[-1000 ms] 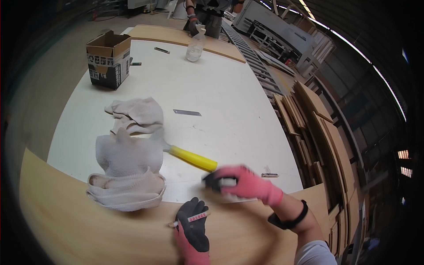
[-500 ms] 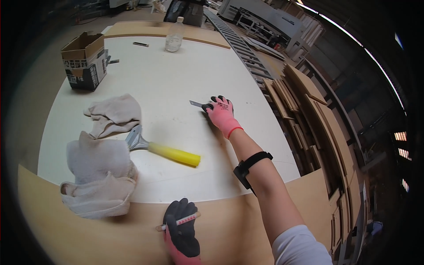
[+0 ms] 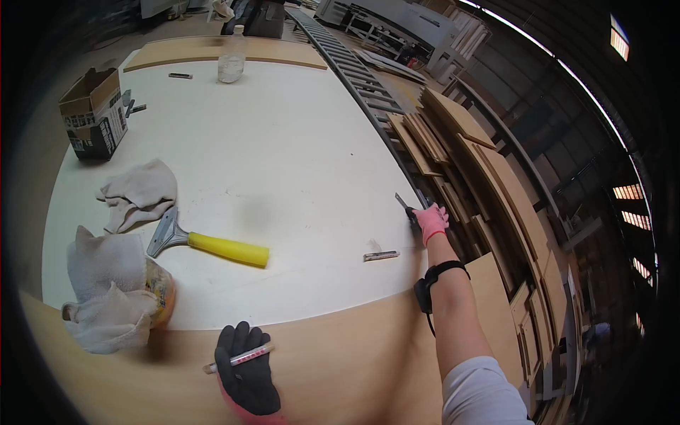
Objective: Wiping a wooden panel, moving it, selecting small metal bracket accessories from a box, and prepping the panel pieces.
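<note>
Hands (image 3: 248,372) (image 3: 433,221) well apart, left palm-up

There's open passage over the middle of that white bench (image 3: 297,152), but the carton (image 3: 95,124), crumpled cloths (image 3: 146,185) and yellow-handled scraper (image 3: 228,249) obstruct the left, a bottle (image 3: 231,65) stands at the far end, and stacked boards (image 3: 513,190) crowd the right edge, where the right hand (image 3: 431,221) is.

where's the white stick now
In the head view, the white stick lies across the left hand, low and left of centre, below the yellow-handled scraper.
</note>
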A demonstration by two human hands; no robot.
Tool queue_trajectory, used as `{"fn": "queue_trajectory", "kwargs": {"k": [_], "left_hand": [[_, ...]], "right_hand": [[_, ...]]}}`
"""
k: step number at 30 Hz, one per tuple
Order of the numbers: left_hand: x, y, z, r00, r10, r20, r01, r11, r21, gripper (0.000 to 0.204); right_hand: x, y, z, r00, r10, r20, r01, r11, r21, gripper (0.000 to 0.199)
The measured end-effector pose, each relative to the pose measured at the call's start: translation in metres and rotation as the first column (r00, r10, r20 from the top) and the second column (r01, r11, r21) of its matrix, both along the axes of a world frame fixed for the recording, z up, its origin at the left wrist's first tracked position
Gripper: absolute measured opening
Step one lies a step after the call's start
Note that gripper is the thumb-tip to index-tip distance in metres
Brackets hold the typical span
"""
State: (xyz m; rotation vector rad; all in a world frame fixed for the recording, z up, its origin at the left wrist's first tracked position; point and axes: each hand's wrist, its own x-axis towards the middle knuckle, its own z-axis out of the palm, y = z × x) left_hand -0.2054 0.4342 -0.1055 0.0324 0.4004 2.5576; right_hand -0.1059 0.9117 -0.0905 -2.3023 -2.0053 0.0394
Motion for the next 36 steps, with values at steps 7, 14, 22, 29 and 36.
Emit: {"fn": "queue_trajectory", "kwargs": {"k": [7, 14, 22, 29, 36], "left_hand": [[0.006, 0.002, 0.006, 0.993, 0.018, 0.114, -0.006, 0.994, -0.107, 0.046], [-0.002, 0.002, 0.003, 0.999, -0.027, -0.022, 0.022, 0.981, -0.195, 0.044], [0.003, 0.004, -0.008, 0.977, -0.128, 0.168, 0.108, 0.986, 0.125, 0.036], [0.001, 0.006, 0.0, 0.994, 0.073, 0.077, -0.063, 0.99, -0.126, 0.036], [-0.017, 0.02, -0.011, 0.996, -0.026, 0.087, 0.038, 0.991, -0.129, 0.026]], "right_hand": [[0.173, 0.09, -0.062, 0.982, -0.009, -0.187, 0.0, 0.999, -0.046, 0.047], [0.163, 0.075, -0.099, 0.686, 0.037, -0.727, -0.191, 0.973, -0.13, 0.049], [0.213, -0.043, 0.01, 0.2, 0.308, -0.93, -0.146, 0.948, 0.283, 0.019], [0.277, -0.208, 0.046, 0.66, 0.538, -0.525, -0.491, 0.837, 0.241, 0.061], [0.358, -0.399, 0.041, 0.724, 0.69, 0.007, -0.689, 0.721, 0.075, 0.049]]}}
